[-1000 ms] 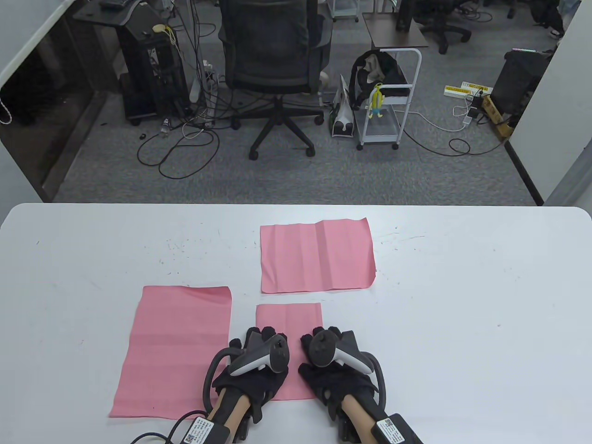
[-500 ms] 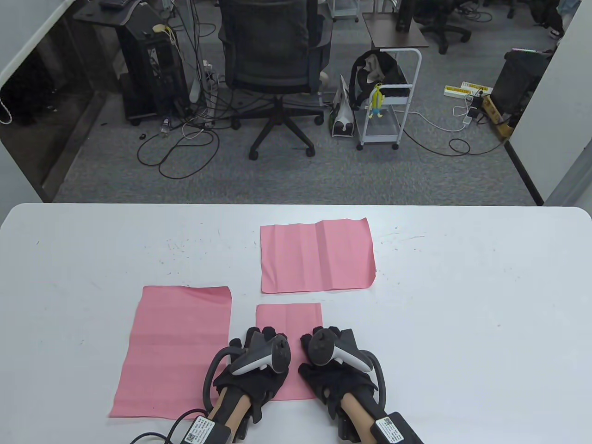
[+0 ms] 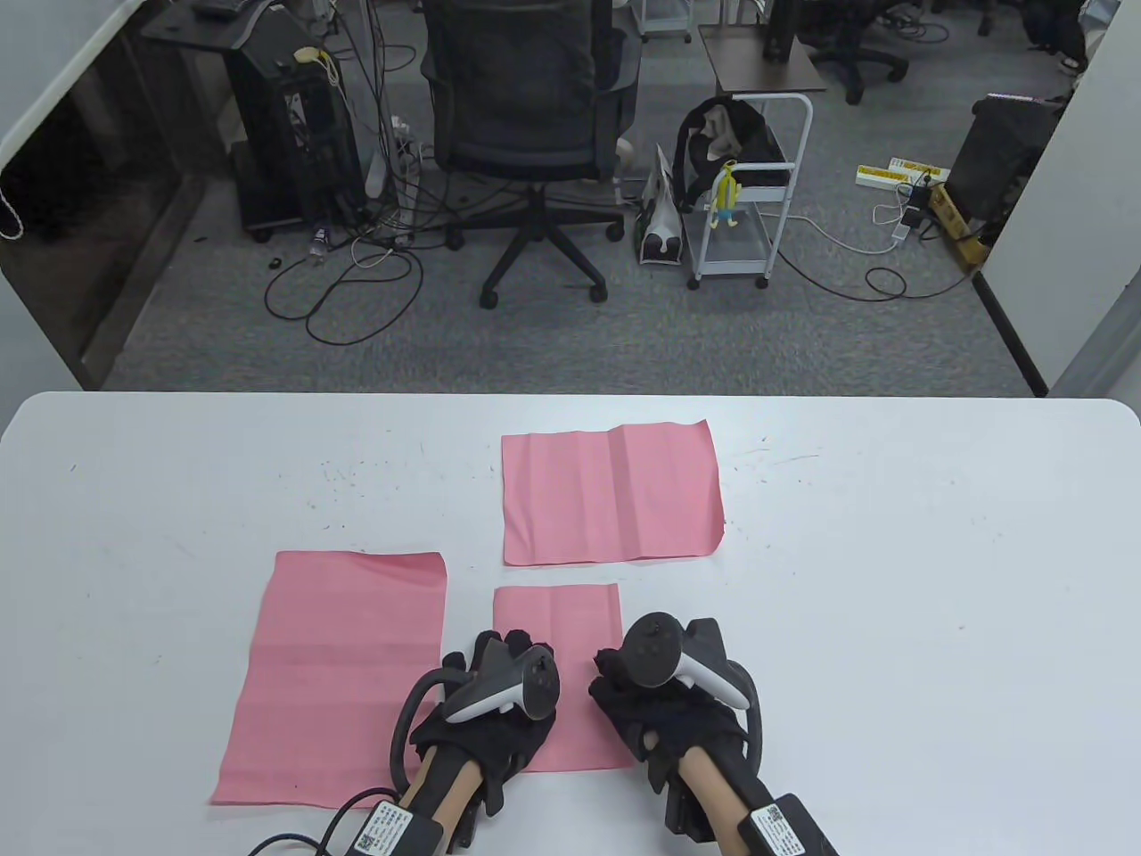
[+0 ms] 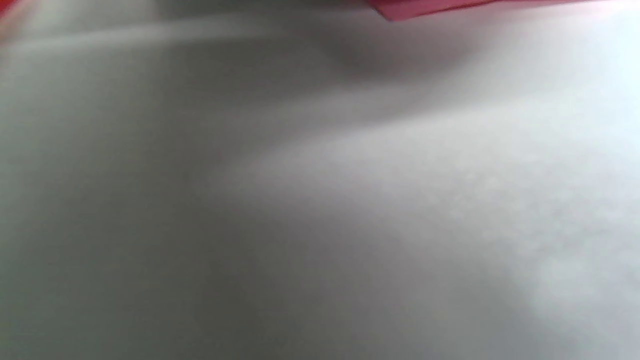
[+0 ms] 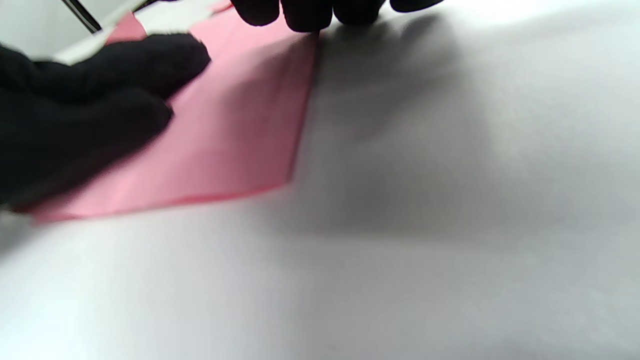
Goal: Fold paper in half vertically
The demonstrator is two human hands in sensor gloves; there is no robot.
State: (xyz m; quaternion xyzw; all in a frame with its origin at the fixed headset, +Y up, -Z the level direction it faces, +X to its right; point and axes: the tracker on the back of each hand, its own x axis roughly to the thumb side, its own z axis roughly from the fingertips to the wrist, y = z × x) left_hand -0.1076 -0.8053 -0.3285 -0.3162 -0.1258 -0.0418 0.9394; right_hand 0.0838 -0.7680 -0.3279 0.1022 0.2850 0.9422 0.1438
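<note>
The small pink rectangular paper sheet (image 3: 557, 624) lay flat on the white table (image 3: 891, 580), directly under and ahead of both hands. The left hand (image 3: 486, 713) rested palm-down on its near left part, fingers spread flat. The right hand (image 3: 664, 709) sat at the sheet's right edge, fingertips (image 5: 305, 15) touching that edge; whether they pinched it could not be told. Thin, light and limp, the sheet would probably slide and crease easily; the right edge appeared the best place to lift.

Overhead view down onto white table (image 3: 891, 580); both wrist views low, close, sharing it.
</note>
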